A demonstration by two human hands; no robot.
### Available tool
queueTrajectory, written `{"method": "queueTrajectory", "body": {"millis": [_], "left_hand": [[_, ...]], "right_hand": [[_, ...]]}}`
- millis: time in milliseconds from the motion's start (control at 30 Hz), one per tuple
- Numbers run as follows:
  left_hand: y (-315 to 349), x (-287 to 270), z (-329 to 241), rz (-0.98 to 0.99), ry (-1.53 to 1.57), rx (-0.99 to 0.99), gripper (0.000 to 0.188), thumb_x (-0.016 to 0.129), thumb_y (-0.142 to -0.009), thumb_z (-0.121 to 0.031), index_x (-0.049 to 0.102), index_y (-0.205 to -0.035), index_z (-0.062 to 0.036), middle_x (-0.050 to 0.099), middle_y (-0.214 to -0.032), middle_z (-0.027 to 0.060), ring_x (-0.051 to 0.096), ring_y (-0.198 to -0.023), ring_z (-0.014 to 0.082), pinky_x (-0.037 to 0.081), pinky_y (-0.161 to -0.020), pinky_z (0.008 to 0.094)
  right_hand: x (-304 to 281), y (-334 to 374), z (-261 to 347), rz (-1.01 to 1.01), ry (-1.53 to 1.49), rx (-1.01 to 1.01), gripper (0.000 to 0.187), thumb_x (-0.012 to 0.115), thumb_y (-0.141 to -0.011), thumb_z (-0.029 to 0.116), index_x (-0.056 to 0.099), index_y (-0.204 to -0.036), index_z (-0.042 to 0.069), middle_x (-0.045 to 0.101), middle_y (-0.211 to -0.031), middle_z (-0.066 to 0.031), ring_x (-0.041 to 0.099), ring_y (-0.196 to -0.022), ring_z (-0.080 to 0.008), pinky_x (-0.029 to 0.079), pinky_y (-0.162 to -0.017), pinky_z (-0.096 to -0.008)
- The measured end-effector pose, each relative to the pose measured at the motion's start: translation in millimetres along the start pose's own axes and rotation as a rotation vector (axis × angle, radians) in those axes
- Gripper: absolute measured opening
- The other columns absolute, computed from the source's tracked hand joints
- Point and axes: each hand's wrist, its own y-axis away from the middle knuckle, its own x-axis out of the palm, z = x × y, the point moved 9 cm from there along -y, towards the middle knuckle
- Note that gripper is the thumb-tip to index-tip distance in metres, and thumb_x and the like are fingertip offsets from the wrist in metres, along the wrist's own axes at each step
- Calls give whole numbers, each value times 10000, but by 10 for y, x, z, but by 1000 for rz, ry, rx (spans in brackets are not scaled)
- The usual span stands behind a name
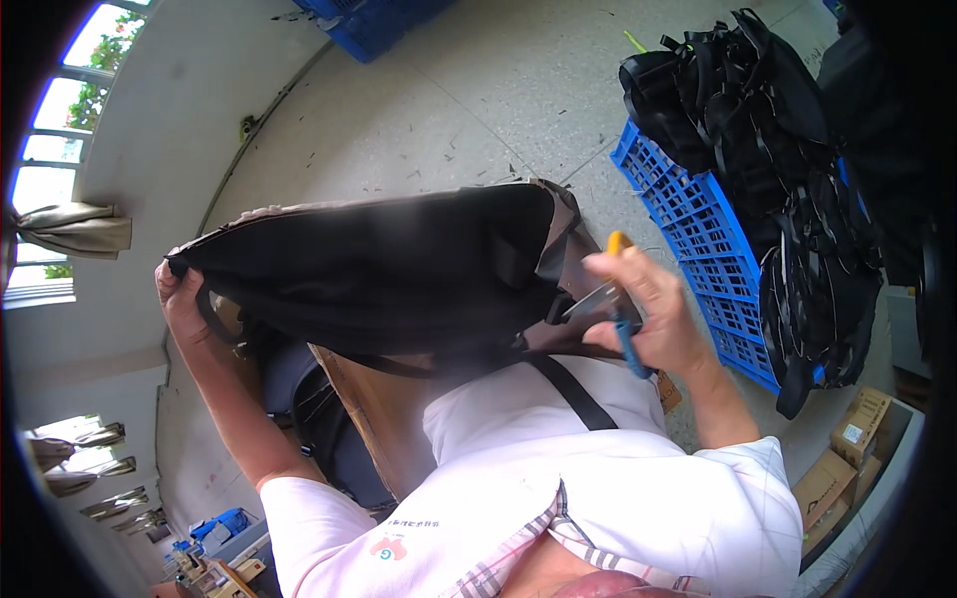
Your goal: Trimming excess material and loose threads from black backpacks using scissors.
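"Where's the cloth (pixel 369 264)?"

"Right in front of the person, stretched out just beyond the white shirt (pixel 688 463)."

"And the grip?"

"The left hand (pixel 181 291) pinches its left corner, thumb and fingers pressed together. The right hand (pixel 648 309) is curled round the scissors (pixel 628 349) beside the other end. That hand is blurred, so I can't tell whether a fingertip touches the cloth too."

"Stiff stuff, would you say?"

"Soft, I'd judge. The lower edge sags and folds, though the top edge keeps a fairly clean line. It's probably light for its size, since a pinch holds that corner up. It looks matt, so I doubt it slips much, and nothing about it seems fragile."

"Where would you take hold?"

"By the left corner, as that hand does, or along the top edge. I'd keep my fingers off the right end with the blades so near. The strap (pixel 573 391) lying over the shirt might serve, but I can't make out how it joins."

"Which way does it point?"

"Sideways: the long axis runs left to right across the person, the right end slightly farther out. That end shows a brownish flap (pixel 568 249). The blades point left and a little back toward the person."
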Motion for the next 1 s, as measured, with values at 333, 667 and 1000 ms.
{"method": "queueTrajectory", "body": {"millis": [333, 667, 1000], "left_hand": [[-17, 401, -214, 241, 199, 72, 216, 698, -638, 29, 549, -743, -87, 511, -774, 30, 495, -741, 190, 406, -714, 383], [2, 570, -246, 322, 202, 96, 157, 689, -661, -18, 558, -742, -50, 512, -710, 43, 483, -663, 182, 373, -652, 328], [-6, 558, -263, 384, 206, 114, 161, 678, -652, -14, 524, -673, -55, 476, -624, 35, 465, -616, 164, 351, -601, 301]], "right_hand": [[-147, -356, -404, 290, 16, 112, 742, 706, -572, 613, 548, -1049, 66, 470, -747, -49, 476, -671, -154, 429, -572, -288], [-7, -433, -413, 400, -23, 23, 710, 752, -540, 557, 581, -1035, 79, 485, -687, -16, 484, -605, -135, 425, -532, -269], [46, -497, -403, 403, -43, 7, 716, 725, -571, 587, 582, -1049, 74, 467, -660, -14, 455, -580, -126, 384, -495, -265]]}}
